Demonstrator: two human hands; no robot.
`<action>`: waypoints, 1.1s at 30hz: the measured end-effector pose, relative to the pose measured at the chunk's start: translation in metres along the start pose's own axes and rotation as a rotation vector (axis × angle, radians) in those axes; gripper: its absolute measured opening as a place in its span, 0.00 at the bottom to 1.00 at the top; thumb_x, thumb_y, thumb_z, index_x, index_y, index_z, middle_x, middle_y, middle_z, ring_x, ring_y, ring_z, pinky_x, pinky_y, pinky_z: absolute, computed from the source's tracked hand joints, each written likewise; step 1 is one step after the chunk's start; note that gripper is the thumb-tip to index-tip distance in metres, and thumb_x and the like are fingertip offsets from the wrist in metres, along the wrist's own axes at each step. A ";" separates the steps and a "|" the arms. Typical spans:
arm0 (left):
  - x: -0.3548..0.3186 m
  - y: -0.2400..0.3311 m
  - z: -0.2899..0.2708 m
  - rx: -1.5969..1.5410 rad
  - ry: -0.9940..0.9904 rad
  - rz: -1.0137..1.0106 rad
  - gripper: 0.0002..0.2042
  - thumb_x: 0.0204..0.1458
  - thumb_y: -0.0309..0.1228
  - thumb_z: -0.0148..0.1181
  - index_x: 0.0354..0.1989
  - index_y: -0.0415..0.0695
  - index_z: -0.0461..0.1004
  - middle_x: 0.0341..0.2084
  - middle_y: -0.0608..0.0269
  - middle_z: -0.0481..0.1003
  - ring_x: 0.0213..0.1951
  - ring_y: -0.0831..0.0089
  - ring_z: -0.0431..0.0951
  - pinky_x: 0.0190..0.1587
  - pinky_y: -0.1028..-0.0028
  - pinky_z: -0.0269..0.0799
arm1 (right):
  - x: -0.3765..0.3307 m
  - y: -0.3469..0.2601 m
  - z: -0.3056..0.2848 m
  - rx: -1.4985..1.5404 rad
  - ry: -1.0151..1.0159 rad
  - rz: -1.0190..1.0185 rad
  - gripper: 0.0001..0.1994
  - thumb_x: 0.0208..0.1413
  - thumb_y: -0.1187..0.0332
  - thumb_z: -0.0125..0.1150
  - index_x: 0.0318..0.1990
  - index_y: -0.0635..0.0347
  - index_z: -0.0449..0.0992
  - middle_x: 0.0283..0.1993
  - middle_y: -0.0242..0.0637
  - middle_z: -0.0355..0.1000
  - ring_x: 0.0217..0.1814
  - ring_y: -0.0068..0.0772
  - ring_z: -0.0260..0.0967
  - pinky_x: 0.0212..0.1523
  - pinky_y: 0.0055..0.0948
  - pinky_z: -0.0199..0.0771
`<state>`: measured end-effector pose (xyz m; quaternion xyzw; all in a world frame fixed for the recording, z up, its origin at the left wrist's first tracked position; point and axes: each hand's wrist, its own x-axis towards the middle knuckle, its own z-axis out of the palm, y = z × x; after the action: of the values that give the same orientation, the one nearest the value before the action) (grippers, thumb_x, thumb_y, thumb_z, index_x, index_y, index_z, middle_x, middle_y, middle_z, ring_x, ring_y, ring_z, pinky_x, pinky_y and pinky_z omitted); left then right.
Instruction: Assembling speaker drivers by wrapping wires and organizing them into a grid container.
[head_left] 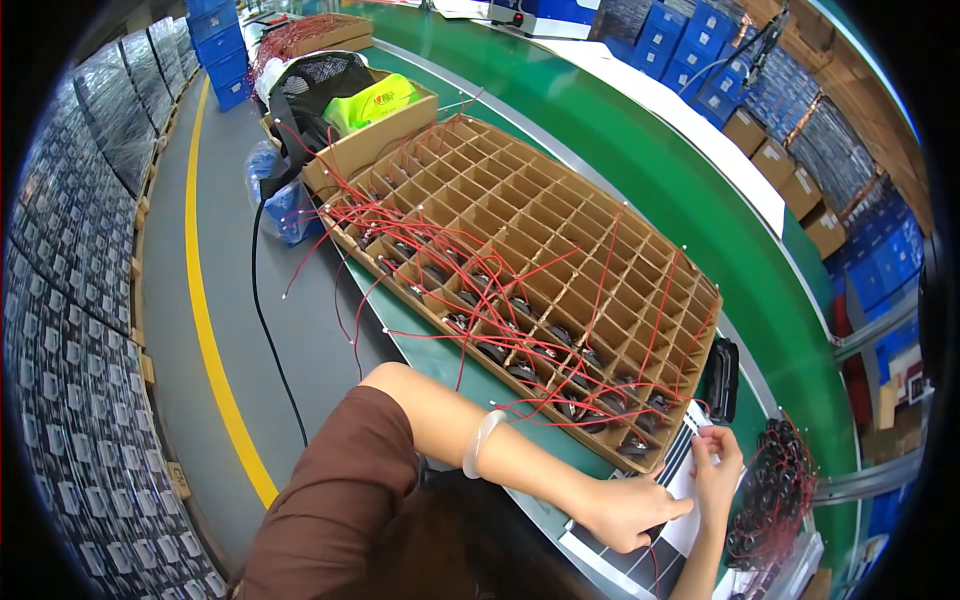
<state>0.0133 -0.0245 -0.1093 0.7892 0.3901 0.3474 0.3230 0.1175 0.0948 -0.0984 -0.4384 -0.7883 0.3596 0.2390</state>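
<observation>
My left hand (625,512) is closed, fingers bent, above a white sheet with dark stripes (615,565) at the lower right. A bit of something dark and a red wire (655,562) show beneath its fingers; the rest is hidden. Just to its right, my right hand (716,468) is raised with thumb and fingers pinched together; what lies between them is too small to tell. Beyond both hands lies a cardboard divider tray (560,215). Its near cells hold several round black parts (522,372) with long red wires (470,265) trailing over the rim.
A heap of black parts with red wires (770,490) lies right of my hands, near a black case (722,380). A cardboard box (385,128) with a bright yellow-green bag (372,103) stands at the tray's far left. A black cable (262,300) hangs beside the green table.
</observation>
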 end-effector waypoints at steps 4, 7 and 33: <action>-0.002 -0.002 0.002 0.024 -0.014 -0.023 0.18 0.34 0.24 0.51 0.34 0.33 0.53 0.18 0.51 0.66 0.27 0.51 0.68 0.50 0.48 0.44 | 0.001 -0.004 0.001 -0.016 -0.030 0.025 0.02 0.42 0.77 0.52 0.23 0.65 0.67 0.18 0.28 0.60 0.17 0.14 0.54 0.09 0.13 0.56; 0.000 -0.003 0.001 -0.034 0.031 0.028 0.19 0.33 0.24 0.51 0.34 0.33 0.53 0.17 0.50 0.66 0.26 0.50 0.68 0.49 0.50 0.46 | 0.001 0.004 -0.004 -0.010 -0.016 0.051 0.02 0.42 0.76 0.52 0.23 0.64 0.67 0.18 0.27 0.59 0.18 0.13 0.54 0.10 0.13 0.57; -0.002 0.015 -0.014 0.113 0.113 -0.169 0.17 0.34 0.25 0.57 0.31 0.35 0.58 0.26 0.49 0.66 0.32 0.55 0.68 0.35 0.68 0.64 | -0.059 0.009 -0.125 0.364 0.075 -0.222 0.01 0.47 0.76 0.43 0.28 0.62 0.59 0.34 0.38 0.60 0.32 0.21 0.58 0.28 0.16 0.61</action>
<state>0.0069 -0.0296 -0.0906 0.7495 0.4919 0.3404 0.2836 0.2387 0.0918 -0.0308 -0.3116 -0.7443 0.4509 0.3815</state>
